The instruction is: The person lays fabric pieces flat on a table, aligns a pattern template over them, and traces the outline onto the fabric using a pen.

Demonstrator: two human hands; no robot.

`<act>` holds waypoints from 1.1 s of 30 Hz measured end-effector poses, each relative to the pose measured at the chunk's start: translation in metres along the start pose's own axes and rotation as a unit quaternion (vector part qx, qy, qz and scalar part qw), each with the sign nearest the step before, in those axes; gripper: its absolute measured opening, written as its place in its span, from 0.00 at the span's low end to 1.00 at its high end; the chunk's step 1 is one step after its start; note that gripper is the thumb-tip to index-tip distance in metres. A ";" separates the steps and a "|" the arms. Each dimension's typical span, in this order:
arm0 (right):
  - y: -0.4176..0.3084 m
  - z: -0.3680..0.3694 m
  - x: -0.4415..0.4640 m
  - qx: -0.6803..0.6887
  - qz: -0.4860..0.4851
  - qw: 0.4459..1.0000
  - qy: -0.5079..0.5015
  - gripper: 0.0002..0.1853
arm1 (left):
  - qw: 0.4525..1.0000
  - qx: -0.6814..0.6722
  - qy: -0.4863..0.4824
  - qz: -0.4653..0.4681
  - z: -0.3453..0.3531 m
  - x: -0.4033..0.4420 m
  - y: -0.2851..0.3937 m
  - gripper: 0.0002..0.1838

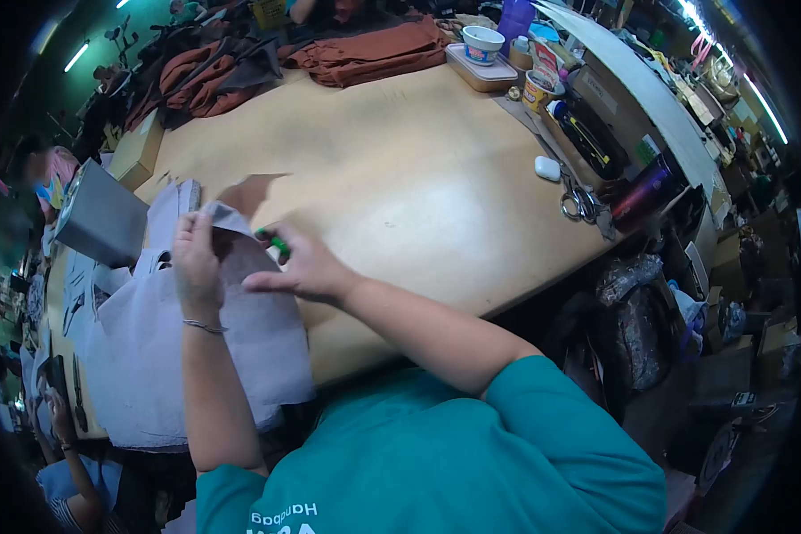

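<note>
A large pale lavender-grey sheet of fabric-like material (142, 356) lies over the left part of the table and hangs past its front edge. My left hand (198, 262) is closed on its upper edge and lifts a folded part, whose underside looks brown. Just to the right, my right hand (307, 267) holds a small bright green tool (276, 244) in its curled fingers, the thumb stretched toward the raised sheet. The tool's working end is hidden, so its kind cannot be made out. A brown scrap (251, 191) lies behind the sheet.
A grey block (102, 214) stands left of my left hand. Rust-brown material (369, 53) is stacked at the back. Scissors (580, 203), a white case (547, 168) and a tub (540, 87) sit at the right edge. Another person's hand (60, 416) shows at lower left.
</note>
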State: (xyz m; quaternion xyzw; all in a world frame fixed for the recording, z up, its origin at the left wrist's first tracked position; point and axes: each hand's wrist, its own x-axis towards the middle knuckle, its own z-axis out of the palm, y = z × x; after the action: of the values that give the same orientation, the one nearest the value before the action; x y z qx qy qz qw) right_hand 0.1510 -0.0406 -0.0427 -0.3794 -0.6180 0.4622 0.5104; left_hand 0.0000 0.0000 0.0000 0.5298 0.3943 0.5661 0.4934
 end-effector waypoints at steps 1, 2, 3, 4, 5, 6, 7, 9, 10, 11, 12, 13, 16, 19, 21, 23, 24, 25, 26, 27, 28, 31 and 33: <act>0.001 0.014 0.003 -0.013 -0.047 0.999 0.015 0.33 | 1.000 0.002 -0.004 -0.026 0.006 -0.004 0.000 0.07; 0.009 0.025 0.008 0.060 -0.056 0.997 0.002 0.32 | 0.999 0.016 -0.028 -0.016 0.006 -0.006 -0.001 0.06; 0.014 0.030 0.002 0.072 -0.001 0.997 0.005 0.32 | 0.999 -0.005 -0.030 -0.019 0.002 -0.014 -0.002 0.06; 0.018 0.037 0.004 0.100 0.040 0.994 0.014 0.33 | 0.999 -0.005 -0.038 -0.014 -0.003 -0.016 0.007 0.06; 0.023 0.042 0.007 0.125 0.082 0.989 0.022 0.33 | 0.999 -0.007 -0.045 -0.009 -0.006 -0.017 0.012 0.06; 0.041 0.044 0.013 0.121 0.043 0.991 0.037 0.34 | 1.000 0.007 -0.029 -0.006 -0.024 -0.014 0.013 0.06; 0.036 0.046 0.013 0.079 0.022 0.994 0.074 0.34 | 0.999 0.021 -0.021 -0.014 -0.036 -0.013 0.016 0.05; 0.025 0.049 0.007 -0.005 -0.014 0.990 0.144 0.34 | 0.998 0.038 -0.033 -0.023 -0.043 -0.012 0.017 0.05; 0.022 0.053 0.008 0.028 0.000 0.992 0.121 0.34 | 0.994 0.081 -0.069 0.002 -0.041 -0.014 0.015 0.04; 0.022 0.053 0.010 -0.008 -0.015 0.992 0.121 0.33 | 0.986 0.124 -0.104 0.028 -0.036 -0.014 0.013 0.04; 0.022 0.054 0.014 -0.043 -0.034 0.991 0.118 0.32 | 0.982 0.147 -0.112 0.043 -0.032 -0.014 0.006 0.04; 0.021 0.057 0.019 -0.073 -0.054 0.990 0.110 0.31 | 0.982 0.143 -0.117 0.044 -0.027 -0.016 0.004 0.04; 0.054 0.047 0.036 0.036 0.034 0.994 0.101 0.14 | 0.970 0.163 -0.152 0.094 -0.038 -0.017 0.015 0.07; 0.049 0.018 0.036 0.073 0.083 0.984 0.137 0.10 | 0.899 0.417 0.079 0.105 -0.137 0.003 0.011 0.14; 0.059 -0.004 0.033 0.180 0.159 0.963 0.126 0.12 | 0.742 0.644 0.176 -0.061 -0.235 -0.002 0.002 0.21; 0.056 -0.025 0.029 0.107 0.206 0.961 0.149 0.16 | 0.617 0.736 0.186 -0.208 -0.292 -0.015 -0.023 0.27; 0.052 -0.040 0.027 0.068 0.228 0.957 0.164 0.17 | 0.591 0.749 0.191 -0.231 -0.304 -0.030 -0.038 0.29; 0.054 -0.062 0.027 0.024 0.252 0.951 0.178 0.19 | 0.566 0.759 0.193 -0.257 -0.309 -0.040 -0.047 0.32; 0.075 -0.098 0.033 -0.091 0.274 0.941 0.178 0.22 | 0.576 0.742 0.203 -0.276 -0.303 -0.042 -0.047 0.32; 0.064 -0.124 0.034 -0.106 0.304 0.926 0.197 0.21 | 0.586 0.723 0.213 -0.296 -0.291 -0.042 -0.040 0.32; 0.070 -0.166 0.035 -0.111 0.297 0.926 0.203 0.20 | 0.596 0.704 0.223 -0.316 -0.285 -0.044 -0.038 0.33; 0.094 -0.276 0.030 -0.192 0.165 0.947 0.199 0.22 | 0.575 0.743 0.192 -0.283 -0.310 -0.045 -0.053 0.31; 0.115 -0.344 0.014 -0.412 0.140 0.878 0.201 0.25 | 0.554 0.787 0.166 -0.217 -0.339 -0.046 -0.074 0.31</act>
State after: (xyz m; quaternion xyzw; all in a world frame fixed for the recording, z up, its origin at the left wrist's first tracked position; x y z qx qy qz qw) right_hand 0.4854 0.0686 -0.1308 -0.7227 -0.5772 0.1460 0.3510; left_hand -0.3274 -0.0040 -0.1244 0.5018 0.8606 -0.0158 -0.0861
